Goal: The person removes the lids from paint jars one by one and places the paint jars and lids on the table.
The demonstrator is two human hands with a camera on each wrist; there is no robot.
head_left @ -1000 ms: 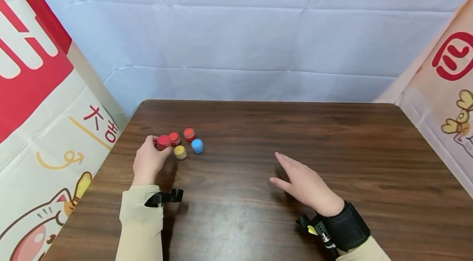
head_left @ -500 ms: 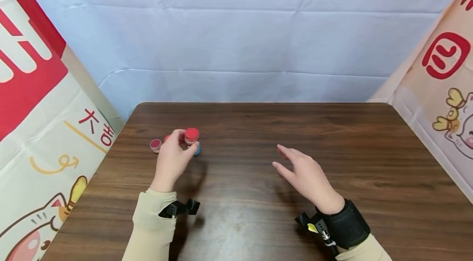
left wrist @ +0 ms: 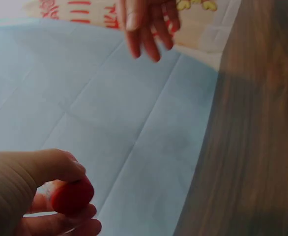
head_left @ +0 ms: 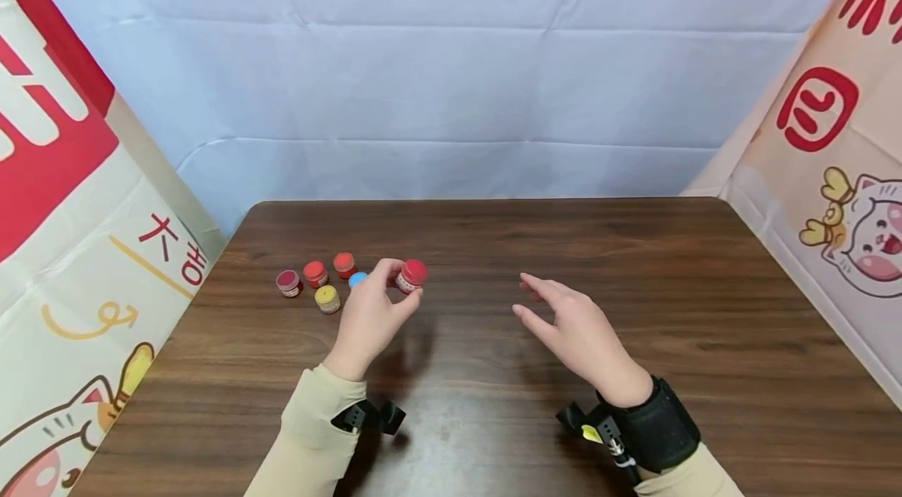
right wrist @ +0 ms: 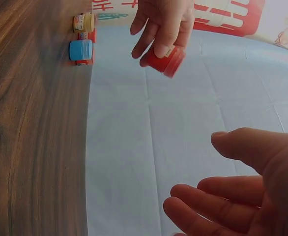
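The left hand (head_left: 369, 325) pinches a red-lidded jar (head_left: 413, 272), its label (head_left: 405, 284) too small to read; the right hand (head_left: 581, 333) hangs relaxed. Five other lidded jars (head_left: 327, 299) stand on the table (head_left: 634, 262).

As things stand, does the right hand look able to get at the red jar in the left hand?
Probably yes: the right hand is empty, and nothing shows between it and the red jar. The left hand grips the jar but leaves its top exposed; it would likely need to let go.
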